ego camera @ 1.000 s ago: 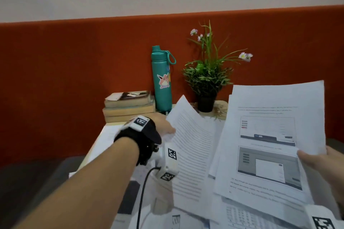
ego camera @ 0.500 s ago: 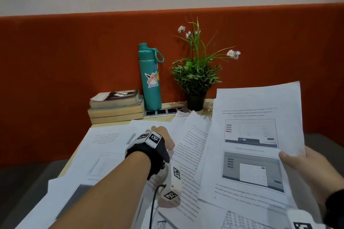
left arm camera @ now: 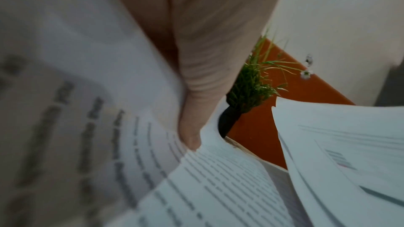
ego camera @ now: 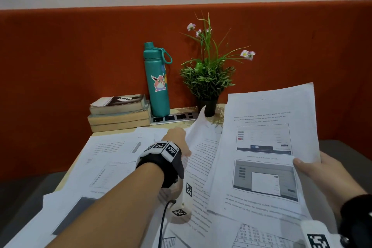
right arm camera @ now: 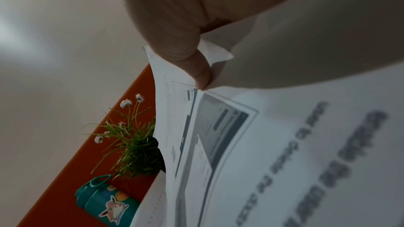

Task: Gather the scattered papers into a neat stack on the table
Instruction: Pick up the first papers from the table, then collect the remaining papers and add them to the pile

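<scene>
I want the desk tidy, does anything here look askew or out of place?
Yes. Loose sheets lie fanned at different angles across the table, not stacked. The right hand holds a few sheets with uneven edges. Bottle, plant and books stand upright.

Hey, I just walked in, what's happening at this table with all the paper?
A person is gathering loose printed pages. Their right hand holds up a bundle of sheets by its right edge, thumb on top. Their left hand pinches a page of text that is lifted and curled off the table. More pages lie spread flat on the left, not yet collected. At the back stand a teal bottle, a potted plant and some stacked books.
</scene>
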Available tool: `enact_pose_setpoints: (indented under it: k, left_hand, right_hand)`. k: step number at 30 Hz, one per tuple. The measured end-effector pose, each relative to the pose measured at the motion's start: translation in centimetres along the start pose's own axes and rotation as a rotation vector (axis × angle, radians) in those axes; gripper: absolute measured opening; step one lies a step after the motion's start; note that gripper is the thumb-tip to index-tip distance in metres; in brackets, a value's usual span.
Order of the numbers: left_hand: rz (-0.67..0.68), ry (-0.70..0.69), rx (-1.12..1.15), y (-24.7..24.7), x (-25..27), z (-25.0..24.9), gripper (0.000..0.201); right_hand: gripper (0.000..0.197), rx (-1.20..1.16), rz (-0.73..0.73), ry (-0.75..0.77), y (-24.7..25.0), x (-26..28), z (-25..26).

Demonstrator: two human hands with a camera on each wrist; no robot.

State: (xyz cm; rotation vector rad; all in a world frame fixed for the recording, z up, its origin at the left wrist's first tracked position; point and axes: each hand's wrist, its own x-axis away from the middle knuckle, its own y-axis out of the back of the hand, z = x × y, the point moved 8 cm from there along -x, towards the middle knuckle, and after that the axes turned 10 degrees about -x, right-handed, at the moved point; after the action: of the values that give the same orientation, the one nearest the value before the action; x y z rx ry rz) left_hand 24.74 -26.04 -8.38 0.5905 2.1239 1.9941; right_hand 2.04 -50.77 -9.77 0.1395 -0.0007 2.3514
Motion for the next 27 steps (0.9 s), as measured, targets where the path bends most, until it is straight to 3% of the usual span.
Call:
enact_pose_setpoints:
  k: [2, 5, 9, 11, 13, 18, 23, 27]
  left_hand:
    - [-0.097, -0.008, 0.099, 1.1, 0.1, 0.4, 0.019]
    - [-0.229, -0.031, 0.164, 2.6, 0.6, 0.6, 0.021]
    - [-0.14, -0.125, 0.174, 1.8, 1.6, 0.0, 0.041]
    - [-0.189, -0.133, 0.17, 2.9, 1.9, 0.2, 0.026]
    - [-0.284, -0.112, 0.255, 5.1, 2.5, 0.6, 0.016]
    - [-0.479, -0.151, 0.266, 10.7, 5.5, -0.2, 0.022]
    - [-0.843, -0.197, 0.118, 20.2, 12.0, -0.9, 0.019]
    - [-1.044, -0.237, 0.248, 26.0, 16.8, 1.2, 0.024]
  right_hand:
    - [0.027, -0.008, -0.007, -0.005, -0.1, 0.2, 0.1]
    - [0.03, -0.002, -0.019, -0.019, -0.2, 0.2, -0.1]
    - [0.029, 0.027, -0.003, -0.006, -1.2, 0.5, 0.3]
    - [0.025, 0.04, 0.004, 0.004, -1.6, 0.8, 0.9]
    - [0.023, 0.046, 0.005, 0.021, -1.8, 0.9, 1.4]
    - [0.023, 0.08, -0.016, 0.063, -3.0, 1.1, 2.3]
    - [0.021, 0.108, -0.081, 0.015, -3.0, 0.7, 1.5]
    - [0.029, 0.124, -0.093, 0.011, -3.6, 0.6, 1.9]
